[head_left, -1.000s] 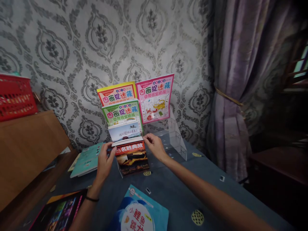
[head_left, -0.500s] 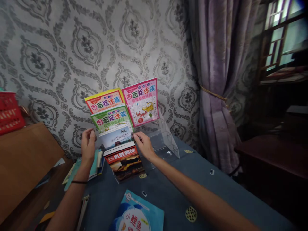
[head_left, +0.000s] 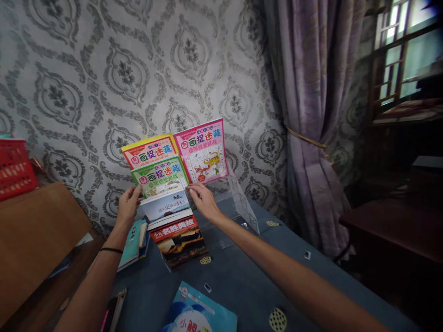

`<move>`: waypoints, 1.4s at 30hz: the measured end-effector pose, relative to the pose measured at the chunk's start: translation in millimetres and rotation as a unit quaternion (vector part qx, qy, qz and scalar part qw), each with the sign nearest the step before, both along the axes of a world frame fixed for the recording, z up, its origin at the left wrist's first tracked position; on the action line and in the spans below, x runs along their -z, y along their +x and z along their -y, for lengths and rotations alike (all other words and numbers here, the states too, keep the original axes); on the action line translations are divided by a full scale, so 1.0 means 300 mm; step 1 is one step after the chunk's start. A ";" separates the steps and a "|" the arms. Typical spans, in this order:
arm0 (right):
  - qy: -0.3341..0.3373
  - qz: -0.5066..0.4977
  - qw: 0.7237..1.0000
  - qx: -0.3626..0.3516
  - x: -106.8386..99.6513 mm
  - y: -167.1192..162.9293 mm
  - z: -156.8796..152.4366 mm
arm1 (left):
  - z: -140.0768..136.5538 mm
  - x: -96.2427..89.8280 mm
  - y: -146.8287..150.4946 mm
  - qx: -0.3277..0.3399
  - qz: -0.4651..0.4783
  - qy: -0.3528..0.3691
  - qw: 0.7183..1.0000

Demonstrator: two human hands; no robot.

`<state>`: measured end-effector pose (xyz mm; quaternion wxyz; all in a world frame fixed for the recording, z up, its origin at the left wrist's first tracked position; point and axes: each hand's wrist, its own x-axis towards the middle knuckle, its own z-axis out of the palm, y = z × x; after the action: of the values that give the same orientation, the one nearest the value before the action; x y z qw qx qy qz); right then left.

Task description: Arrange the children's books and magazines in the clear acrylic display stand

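Observation:
A green-bordered picture book (head_left: 161, 177) stands in the left column of a clear tiered rack (head_left: 242, 198), behind a book with a blue-sky cover (head_left: 168, 205). My left hand (head_left: 128, 205) has its fingers closed at the green book's lower left edge. At the opposite edge my right hand (head_left: 204, 200) pinches with thumb and fingers, close to the top corner of the sky-cover book. Below these is a red-and-dark book (head_left: 180, 237). On the back tier stand an orange-and-yellow picture book (head_left: 150, 152) and a pink picture book (head_left: 204, 152).
A light-blue book (head_left: 204, 309) lies on the blue tablecloth (head_left: 249, 272) in front. Left of the rack is a stack of books (head_left: 133, 244). A cardboard box (head_left: 41, 230) and a red basket (head_left: 15, 168) stand further left. Patterned wall behind, purple curtain (head_left: 311, 115) at right.
My left hand has moved in to the green book's left edge. The green book sits slightly lower against the books around it. My right hand stays at the right edge.

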<state>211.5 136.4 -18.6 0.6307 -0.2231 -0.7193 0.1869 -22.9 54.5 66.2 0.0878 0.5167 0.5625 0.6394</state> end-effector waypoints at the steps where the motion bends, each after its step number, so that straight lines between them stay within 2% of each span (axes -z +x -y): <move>1: 0.000 0.000 1.000 0.000 0.000 -0.001 -0.003 | -0.001 0.001 -0.003 0.002 -0.005 -0.002 1.000; 6: -0.002 0.001 1.000 -0.002 -0.004 -0.003 -0.015 | -0.021 -0.009 -0.023 0.000 -0.017 0.026 1.000; 9: -0.005 0.001 1.000 0.000 -0.007 -0.004 -0.018 | -0.048 -0.050 -0.025 -0.013 0.008 0.076 0.997; 11: -0.008 0.003 1.000 -0.001 -0.008 -0.005 -0.016 | -0.067 -0.089 -0.017 0.013 0.039 0.084 0.996; 16: -0.017 0.001 1.000 0.001 -0.006 -0.005 -0.012 | -0.094 -0.169 0.006 0.156 0.124 0.019 0.980; 19: -0.014 -0.001 1.000 -0.002 -0.002 -0.002 -0.010 | -0.098 -0.195 -0.004 0.207 0.155 -0.024 0.966; 23: -0.014 0.000 1.000 -0.006 0.006 -0.002 -0.009 | -0.104 -0.226 -0.032 0.212 0.165 -0.079 0.960; 29: -0.023 -0.001 1.000 -0.007 0.012 -0.011 -0.005 | -0.130 -0.269 -0.029 0.152 0.177 -0.121 0.965; 33: -0.025 0.006 1.000 -0.008 0.010 -0.008 -0.001 | -0.148 -0.285 -0.021 0.143 0.197 -0.142 0.959; 36: -0.030 0.007 1.000 -0.008 0.011 -0.002 0.002 | -0.155 -0.280 -0.022 0.164 0.209 -0.137 0.954; 42: -0.023 0.007 1.000 -0.012 0.018 0.001 0.004 | -0.167 -0.220 -0.039 0.234 0.200 -0.092 0.947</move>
<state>211.8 135.2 -23.9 0.6185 -0.2300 -0.7216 0.2092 -34.5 104.6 132.3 0.3927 0.4853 0.4527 0.6367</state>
